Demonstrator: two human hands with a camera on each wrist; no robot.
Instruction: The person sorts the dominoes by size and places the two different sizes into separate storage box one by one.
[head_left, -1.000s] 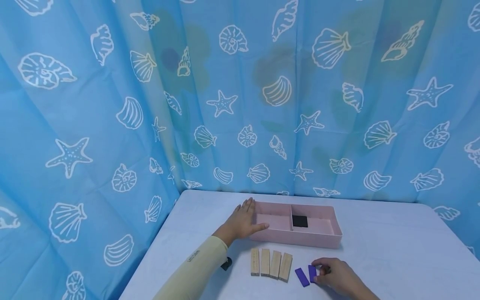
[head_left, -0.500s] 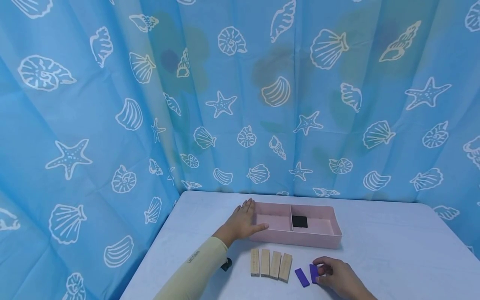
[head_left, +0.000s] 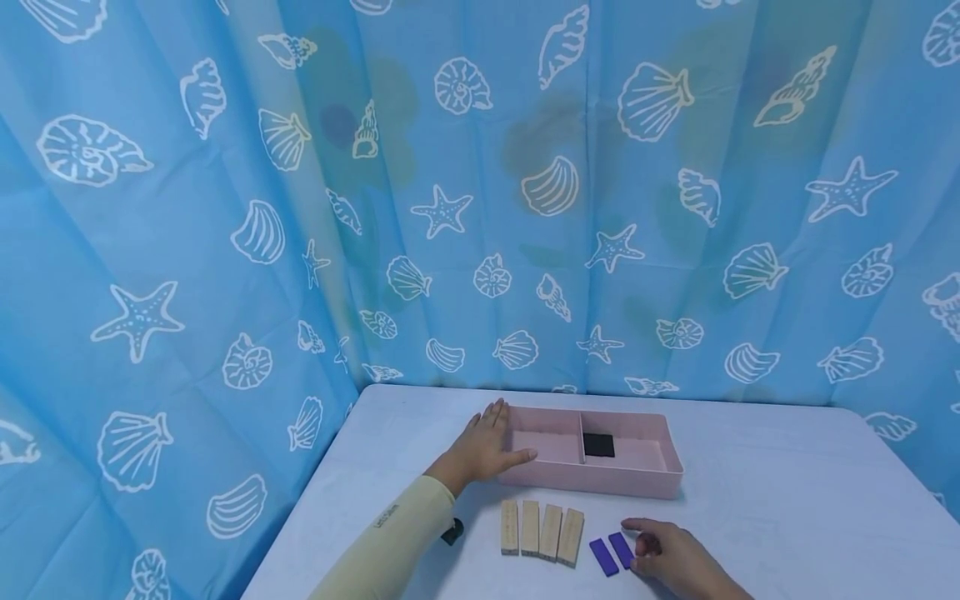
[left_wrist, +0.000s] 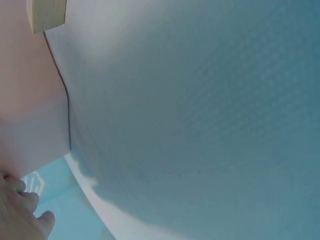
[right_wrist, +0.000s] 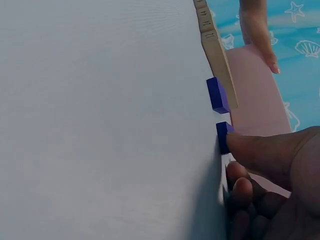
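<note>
My left hand rests on the left end of a pink divided tray, its fingers straight along the end wall and its thumb over the front rim. In front of the tray, two small purple blocks lie side by side: a left purple block and a right purple block. My right hand spans the right one, index fingertip at its far end and thumb at its near end. The right wrist view shows the thumb against that block; the index fingertip is hidden there.
Several wooden blocks stand in a row left of the purple ones. A black square lies in the tray's right compartment, beside the divider. A small black object shows beside the left sleeve. A blue shell-patterned curtain hangs behind the white table.
The right purple block has turned and shifted slightly left, so it now lies nearly parallel to the left one. My right hand moved with it. My left hand has stayed on the tray.
</note>
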